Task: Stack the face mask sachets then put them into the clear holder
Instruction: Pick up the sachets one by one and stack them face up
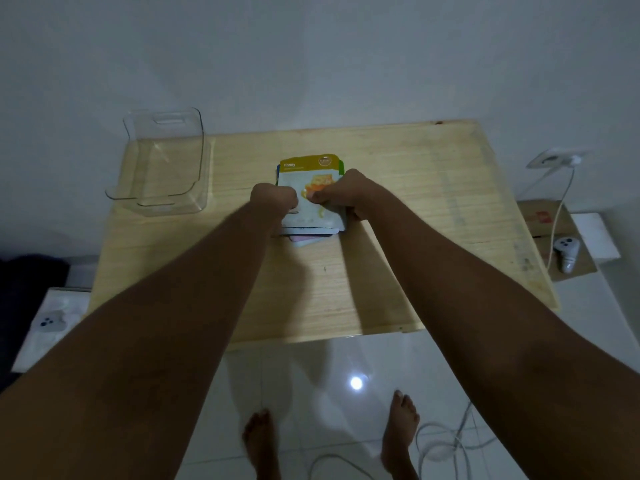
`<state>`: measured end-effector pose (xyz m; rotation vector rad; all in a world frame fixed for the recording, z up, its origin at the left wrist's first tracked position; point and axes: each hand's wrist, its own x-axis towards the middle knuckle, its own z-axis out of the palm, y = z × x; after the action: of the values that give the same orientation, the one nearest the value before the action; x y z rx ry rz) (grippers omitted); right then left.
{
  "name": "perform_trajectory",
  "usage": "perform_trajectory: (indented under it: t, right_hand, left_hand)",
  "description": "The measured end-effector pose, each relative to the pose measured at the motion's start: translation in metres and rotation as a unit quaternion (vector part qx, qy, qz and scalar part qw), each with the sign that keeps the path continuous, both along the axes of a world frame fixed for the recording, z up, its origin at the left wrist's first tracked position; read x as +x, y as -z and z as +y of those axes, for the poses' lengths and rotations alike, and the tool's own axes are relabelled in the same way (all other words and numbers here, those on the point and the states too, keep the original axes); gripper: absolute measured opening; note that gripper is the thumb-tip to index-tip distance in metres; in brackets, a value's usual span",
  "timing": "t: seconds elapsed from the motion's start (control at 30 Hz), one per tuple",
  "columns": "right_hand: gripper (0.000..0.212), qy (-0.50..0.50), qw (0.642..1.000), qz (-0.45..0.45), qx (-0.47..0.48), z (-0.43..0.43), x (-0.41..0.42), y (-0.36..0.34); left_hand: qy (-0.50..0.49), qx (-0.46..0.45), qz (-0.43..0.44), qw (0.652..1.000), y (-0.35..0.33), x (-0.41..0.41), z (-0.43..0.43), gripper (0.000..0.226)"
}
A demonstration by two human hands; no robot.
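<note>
Face mask sachets (309, 195) stacked mid-table, pinched between left hand (273, 199) and right hand (343, 195). Long axis pointing away; clear holder (162, 161) left of stack, nearer left hand.

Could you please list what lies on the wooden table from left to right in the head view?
clear holder → left hand → stack of face mask sachets → right hand, both hands gripping the stack.
</note>
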<state>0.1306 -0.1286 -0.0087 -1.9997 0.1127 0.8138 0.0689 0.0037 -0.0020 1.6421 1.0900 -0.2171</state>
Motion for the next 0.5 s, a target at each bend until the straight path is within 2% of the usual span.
perform_trajectory:
  t: [0.03,0.1,0.2,0.3,0.4,0.43,0.5]
  right_hand:
    - [0.047,-0.001,1.0,0.012,0.007,0.0,0.0,0.0]
    - [0.058,-0.002,1.0,0.015,0.016,0.003,-0.002,0.005]
    - [0.066,-0.004,1.0,-0.011,0.013,0.004,-0.005,0.007]
    - [0.069,-0.009,1.0,-0.026,0.014,0.005,-0.007,0.006]
    - [0.088,-0.023,0.999,-0.039,0.003,0.003,-0.008,0.004]
    - [0.087,-0.022,0.999,-0.041,0.013,0.001,-0.008,0.004]
    - [0.065,-0.009,0.999,-0.03,0.045,-0.004,-0.01,0.003]
  left_hand:
    - [0.016,-0.01,0.012,1.0,-0.002,0.0,0.001,0.022]
    - [0.037,-0.03,0.031,0.998,-0.006,-0.002,0.004,0.021]
    - [0.07,-0.036,0.023,0.997,-0.004,0.0,0.008,0.041]
    - [0.082,-0.034,0.002,0.996,-0.005,-0.001,0.007,0.044]
    - [0.062,-0.073,-0.01,0.995,0.0,-0.01,0.007,0.058]
    - [0.036,-0.094,-0.02,0.995,0.005,-0.012,0.008,0.065]
    - [0.003,-0.116,-0.053,0.992,0.016,-0.014,0.009,0.066]
